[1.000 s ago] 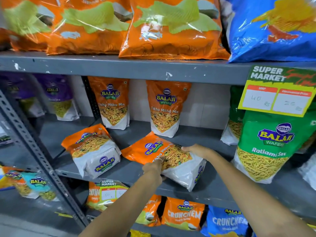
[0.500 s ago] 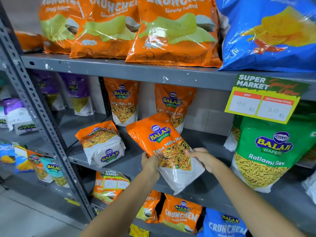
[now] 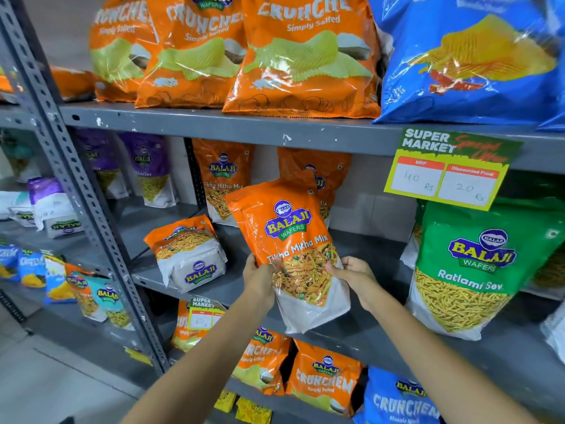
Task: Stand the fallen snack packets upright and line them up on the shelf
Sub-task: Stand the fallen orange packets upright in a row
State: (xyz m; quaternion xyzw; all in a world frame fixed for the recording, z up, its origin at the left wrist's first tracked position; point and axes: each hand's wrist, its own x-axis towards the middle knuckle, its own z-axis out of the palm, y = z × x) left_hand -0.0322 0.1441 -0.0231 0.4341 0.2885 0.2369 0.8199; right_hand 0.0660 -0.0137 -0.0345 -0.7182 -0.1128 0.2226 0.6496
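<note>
I hold an orange Tikha Mitha Mix packet (image 3: 290, 240) nearly upright, lifted above the front of the middle shelf (image 3: 382, 341). My left hand (image 3: 260, 278) grips its left edge and my right hand (image 3: 351, 270) grips its right edge. A second orange packet (image 3: 188, 255) lies fallen on its back to the left on the same shelf. Two more orange packets stand upright at the back, one (image 3: 224, 179) in plain view and one (image 3: 330, 169) partly hidden behind the held packet.
A big green Ratlami Sev bag (image 3: 467, 270) stands at the right. A price tag (image 3: 443, 175) hangs from the shelf above, which carries orange (image 3: 305, 56) and blue (image 3: 467, 56) chip bags. A grey perforated upright (image 3: 76, 185) divides the left bay, where purple packets (image 3: 149, 166) stand.
Both hands raised the orange packet from lying flat on the shelf to nearly upright. The camera view shifted left and up.
</note>
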